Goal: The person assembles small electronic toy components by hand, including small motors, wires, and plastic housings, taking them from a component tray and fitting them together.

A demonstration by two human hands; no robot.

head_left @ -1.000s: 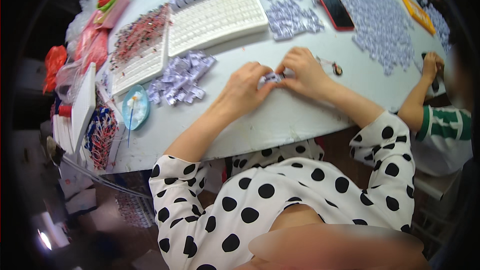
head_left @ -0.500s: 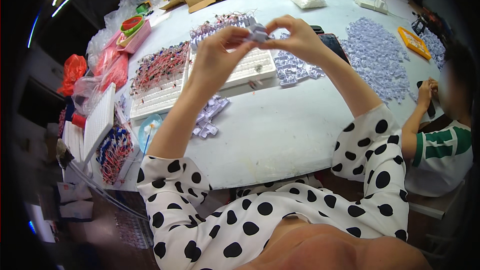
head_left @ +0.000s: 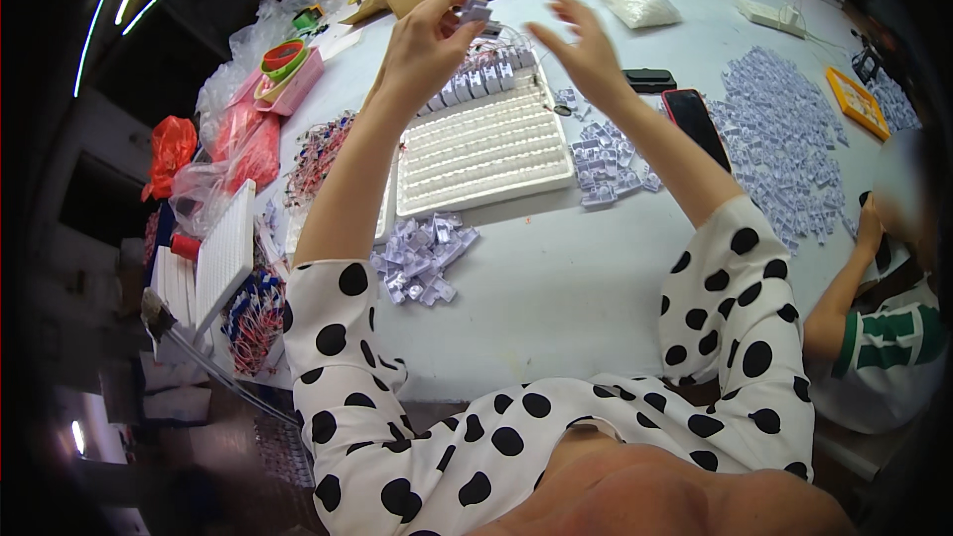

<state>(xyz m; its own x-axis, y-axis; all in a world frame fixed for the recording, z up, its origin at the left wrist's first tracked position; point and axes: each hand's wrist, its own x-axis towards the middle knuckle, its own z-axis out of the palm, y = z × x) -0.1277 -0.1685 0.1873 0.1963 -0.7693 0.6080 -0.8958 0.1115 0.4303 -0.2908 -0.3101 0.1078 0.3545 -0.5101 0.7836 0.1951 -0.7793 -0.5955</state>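
My left hand [head_left: 422, 50] is raised over the back of a white ridged tray [head_left: 486, 159]. Its thumb and fingers pinch a small lavender plastic housing [head_left: 476, 10]. To the right, my right hand [head_left: 588, 55] is lifted with its fingers spread and slightly blurred, and nothing shows in it. Several like housings with thin wires [head_left: 476, 84] stand in a row at the tray's far end. Loose housings lie in a pile [head_left: 422, 258] before the tray and in another group [head_left: 611, 164] at its right.
A tangle of red-wired parts [head_left: 320, 154] lies beside my left forearm. A red-edged phone [head_left: 695, 124] and a black case [head_left: 648, 79] lie near my right forearm. Farther right are a large heap of housings [head_left: 779, 139], an orange tray [head_left: 857, 102] and a co-worker's arm [head_left: 839, 288].
My hands have come apart; the left keeps the housing and has moved left and up, while the right has let go and opened. The view has shifted a little.
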